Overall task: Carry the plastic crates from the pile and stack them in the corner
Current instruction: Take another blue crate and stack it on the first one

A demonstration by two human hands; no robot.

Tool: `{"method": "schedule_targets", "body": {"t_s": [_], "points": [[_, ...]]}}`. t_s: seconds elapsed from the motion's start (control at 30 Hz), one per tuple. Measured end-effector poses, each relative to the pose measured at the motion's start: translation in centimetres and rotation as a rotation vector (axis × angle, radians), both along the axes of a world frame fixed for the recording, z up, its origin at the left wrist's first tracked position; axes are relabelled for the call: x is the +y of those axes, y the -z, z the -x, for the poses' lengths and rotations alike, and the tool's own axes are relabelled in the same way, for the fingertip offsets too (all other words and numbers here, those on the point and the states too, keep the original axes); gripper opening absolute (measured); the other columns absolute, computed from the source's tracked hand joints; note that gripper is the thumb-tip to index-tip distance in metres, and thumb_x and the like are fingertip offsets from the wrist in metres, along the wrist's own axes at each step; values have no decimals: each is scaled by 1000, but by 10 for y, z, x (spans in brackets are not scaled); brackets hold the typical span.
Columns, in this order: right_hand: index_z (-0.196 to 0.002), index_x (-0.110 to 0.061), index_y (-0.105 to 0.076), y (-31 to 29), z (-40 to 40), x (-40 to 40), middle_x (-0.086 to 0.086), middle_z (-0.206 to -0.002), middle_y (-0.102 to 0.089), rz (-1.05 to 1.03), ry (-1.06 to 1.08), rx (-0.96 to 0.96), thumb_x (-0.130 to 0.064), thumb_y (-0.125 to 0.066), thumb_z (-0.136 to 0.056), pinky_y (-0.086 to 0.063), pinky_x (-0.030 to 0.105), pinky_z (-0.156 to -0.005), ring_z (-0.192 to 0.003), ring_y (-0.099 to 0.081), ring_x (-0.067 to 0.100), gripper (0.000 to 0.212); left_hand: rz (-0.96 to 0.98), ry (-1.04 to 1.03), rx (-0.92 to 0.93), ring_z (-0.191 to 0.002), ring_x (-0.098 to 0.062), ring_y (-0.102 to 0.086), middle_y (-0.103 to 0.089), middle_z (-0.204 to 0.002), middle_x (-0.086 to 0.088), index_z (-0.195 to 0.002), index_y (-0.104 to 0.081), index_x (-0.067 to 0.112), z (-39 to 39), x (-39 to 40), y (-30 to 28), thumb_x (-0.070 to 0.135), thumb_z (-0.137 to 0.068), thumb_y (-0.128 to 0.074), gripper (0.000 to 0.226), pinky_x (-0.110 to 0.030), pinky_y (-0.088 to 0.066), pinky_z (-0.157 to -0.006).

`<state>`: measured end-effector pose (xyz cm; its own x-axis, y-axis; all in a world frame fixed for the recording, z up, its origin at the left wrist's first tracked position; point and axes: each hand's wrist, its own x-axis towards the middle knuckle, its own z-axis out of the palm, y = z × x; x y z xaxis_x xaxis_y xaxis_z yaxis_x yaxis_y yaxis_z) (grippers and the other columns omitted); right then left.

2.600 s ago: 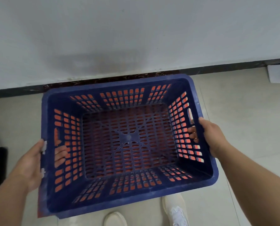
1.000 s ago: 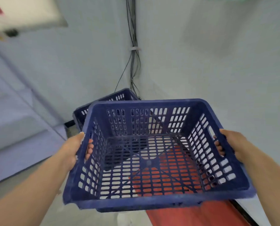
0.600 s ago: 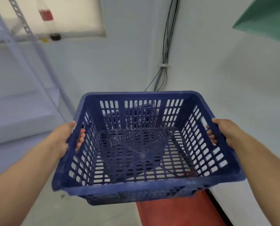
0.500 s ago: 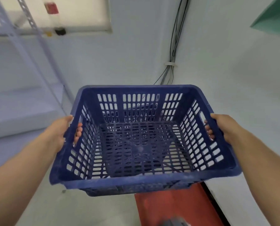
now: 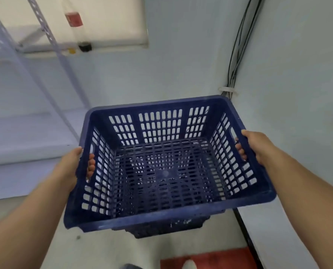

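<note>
1. The left hand is closed on the left side of a blue plastic crate; its fingers are curled through the handle slot in that side wall and show inside the crate, with the palm pressed against the outside.
2. The right hand is closed on the opposite side in the same way: the fingertips are hooked through the right handle slot and the thumb lies along the rim.
3. The crate is held in the air between the two hands, open side up, with its near edge tipped lower than its far edge. Nothing is seen inside it; its floor and walls are a grid of slots through which the pale wall and floor show.
4. Directly below the held crate, lower than both hands, the dark slotted wall of a second crate is visible under the near rim. Whether the two are touching cannot be told.
5. Beyond the right hand, a bundle of black cables runs down the corner of the room, tied with a white clip, just past the crate's far right corner.
6. Beyond the left hand, a grey metal shelf rack is seen, with a clear bottle bearing a red label on an upper shelf.
7. Below the right forearm, a red mat lies on the floor by the wall, with the toe of a white shoe on it.
</note>
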<state>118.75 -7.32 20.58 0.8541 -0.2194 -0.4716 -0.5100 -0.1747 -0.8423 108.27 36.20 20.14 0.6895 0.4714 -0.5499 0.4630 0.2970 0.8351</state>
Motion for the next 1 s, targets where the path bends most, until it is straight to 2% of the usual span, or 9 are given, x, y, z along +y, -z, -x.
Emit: {"method": "schedule_targets", "body": {"t_s": [0.23, 0.6, 0.73, 1.0], "points": [[-96, -3, -58, 23, -55, 10, 11, -68, -55, 4, -29, 39, -36, -39, -98, -38, 31, -47, -51, -45, 22, 38, -17, -17, 40, -29, -10, -44, -48, -39, 1, -71, -47, 11, -36, 7, 18, 33, -94, -33, 36, -12, -36, -33], [-93, -3, -56, 52, -93, 33, 11, -68, -53, 16, -25, 130, -35, -39, -99, -36, 32, -47, -51, -43, 22, 37, -31, -29, 122, -32, -11, -44, -48, -44, 0, -76, -50, 9, -72, 25, 46, 35, -95, -33, 36, -14, -37, -34], [-92, -3, -55, 62, -97, 39, 10, -67, -51, 22, -18, 174, -35, -37, -99, -35, 31, -48, -51, -42, 22, 37, -69, 9, 154, -38, -13, -43, -48, -55, -3, -77, -50, 8, -84, 26, 55, 35, -97, -32, 38, -16, -37, -35], [-109, -2, -55, 74, -99, 42, 12, -72, -54, 51, -13, 192, -36, -37, -99, -37, 34, -49, -52, -44, 23, 40, -61, 42, 176, -43, -14, -42, -48, -54, -2, -76, -50, 11, -86, 24, 64, 36, -98, -30, 39, -20, -36, -40]]}}
